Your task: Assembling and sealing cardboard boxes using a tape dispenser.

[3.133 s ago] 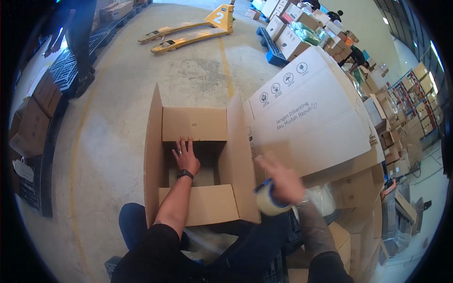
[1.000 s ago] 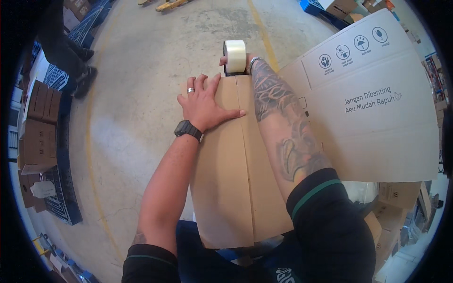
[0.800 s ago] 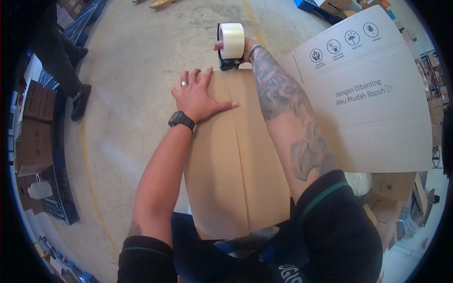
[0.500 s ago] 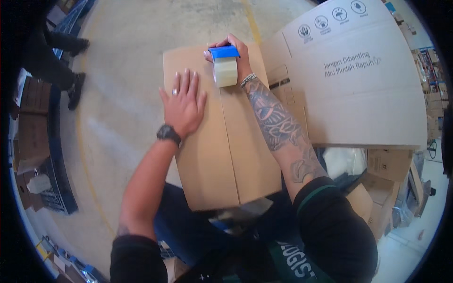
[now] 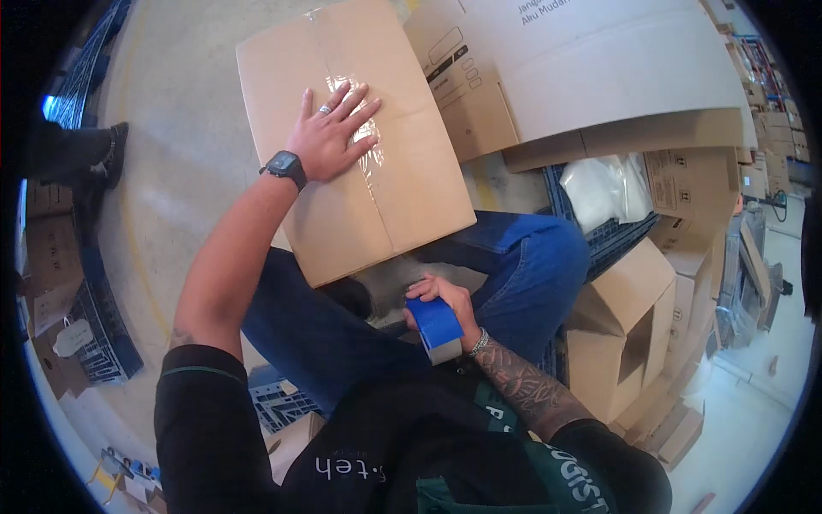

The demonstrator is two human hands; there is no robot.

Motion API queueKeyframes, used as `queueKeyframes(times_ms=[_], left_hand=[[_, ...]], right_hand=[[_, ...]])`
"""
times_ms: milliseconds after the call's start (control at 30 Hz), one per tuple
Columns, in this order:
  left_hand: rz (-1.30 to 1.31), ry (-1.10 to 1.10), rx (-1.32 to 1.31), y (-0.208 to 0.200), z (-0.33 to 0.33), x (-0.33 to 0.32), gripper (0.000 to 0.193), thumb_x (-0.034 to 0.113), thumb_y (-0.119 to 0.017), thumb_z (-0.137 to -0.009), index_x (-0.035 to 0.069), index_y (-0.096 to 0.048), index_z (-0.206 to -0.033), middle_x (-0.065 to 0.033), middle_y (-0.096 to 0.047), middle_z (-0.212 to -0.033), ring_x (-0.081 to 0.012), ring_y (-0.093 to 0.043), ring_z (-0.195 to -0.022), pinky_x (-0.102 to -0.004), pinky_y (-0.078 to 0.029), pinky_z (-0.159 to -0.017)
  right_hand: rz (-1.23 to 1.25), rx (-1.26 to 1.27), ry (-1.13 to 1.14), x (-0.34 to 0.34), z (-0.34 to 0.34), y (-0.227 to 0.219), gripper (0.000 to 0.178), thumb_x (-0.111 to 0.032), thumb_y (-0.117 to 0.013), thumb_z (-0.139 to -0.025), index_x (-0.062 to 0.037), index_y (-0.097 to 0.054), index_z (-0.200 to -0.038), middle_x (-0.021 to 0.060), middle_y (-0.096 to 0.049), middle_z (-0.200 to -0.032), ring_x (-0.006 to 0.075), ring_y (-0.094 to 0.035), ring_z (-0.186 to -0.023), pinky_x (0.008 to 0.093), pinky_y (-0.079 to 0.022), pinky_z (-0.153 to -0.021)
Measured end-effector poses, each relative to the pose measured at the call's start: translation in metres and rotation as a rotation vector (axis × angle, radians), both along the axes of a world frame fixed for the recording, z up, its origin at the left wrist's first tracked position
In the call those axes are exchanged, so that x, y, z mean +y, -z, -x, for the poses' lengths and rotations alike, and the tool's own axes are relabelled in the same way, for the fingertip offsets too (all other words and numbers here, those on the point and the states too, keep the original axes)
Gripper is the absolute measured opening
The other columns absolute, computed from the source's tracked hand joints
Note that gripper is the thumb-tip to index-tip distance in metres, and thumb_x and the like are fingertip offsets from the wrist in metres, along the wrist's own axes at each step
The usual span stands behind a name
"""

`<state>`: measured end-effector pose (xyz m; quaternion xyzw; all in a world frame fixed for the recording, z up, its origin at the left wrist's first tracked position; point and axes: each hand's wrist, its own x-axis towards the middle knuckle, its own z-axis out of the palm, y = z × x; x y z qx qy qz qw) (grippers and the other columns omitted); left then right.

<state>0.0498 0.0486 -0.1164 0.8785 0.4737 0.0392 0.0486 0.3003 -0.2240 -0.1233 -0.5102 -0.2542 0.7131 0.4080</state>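
Note:
A brown cardboard box [image 5: 411,180] stands in front of my knees with its top flaps meeting at a middle seam. Clear packing tape [image 5: 340,77] runs along that seam, shiny and a little wrinkled. My left hand [image 5: 332,133] lies flat on the box top, fingers spread over the tape. Close to my body, past the box's near edge, my right hand [image 5: 449,304] grips a blue tape dispenser [image 5: 438,321] with a roll of tape in it. Part of the roll is hidden by the blue cover.
A large printed cardboard carton [image 5: 599,77] stands at the right. Behind my right knee, a white plastic bag [image 5: 604,188] rests on a dark blue pallet [image 5: 616,244]. An open brown box [image 5: 616,317] sits at my right. Another person's dark shoe [image 5: 110,154] is at far left.
My right hand has drawn the tape dispenser from the box's far end back toward my body. Clear tape now covers the seam. My left hand has shifted onto the tape.

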Motion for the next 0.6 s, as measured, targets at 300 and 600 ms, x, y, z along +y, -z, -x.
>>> queueKeyframes(times_ms=[300, 600], left_hand=[[0.037, -0.011, 0.029, 0.005, -0.001, 0.000, 0.067, 0.064, -0.039, -0.110, 0.034, -0.037, -0.170, -0.0030, -0.028, -0.180, -0.0296, -0.022, -0.167, -0.0740, -0.012, -0.129], [0.041, -0.023, 0.002, -0.003, -0.002, 0.000, 0.068, 0.057, -0.048, -0.109, 0.030, -0.037, -0.170, -0.0051, -0.027, -0.180, -0.0315, -0.022, -0.167, -0.0706, -0.009, -0.132]], right_hand=[[-0.410, -0.541, -0.330, 0.023, 0.001, 0.078, 0.015, -0.015, -0.058, -0.099, -0.0028, -0.066, -0.096, 0.0154, -0.076, -0.101, 0.0261, -0.075, -0.088, 0.0373, -0.057, -0.080], [-0.347, -0.483, -0.379, 0.046, -0.004, 0.088, 0.029, -0.015, -0.058, -0.100, -0.0023, -0.076, -0.118, 0.0191, -0.078, -0.116, 0.0274, -0.075, -0.105, 0.0376, -0.056, -0.097]])
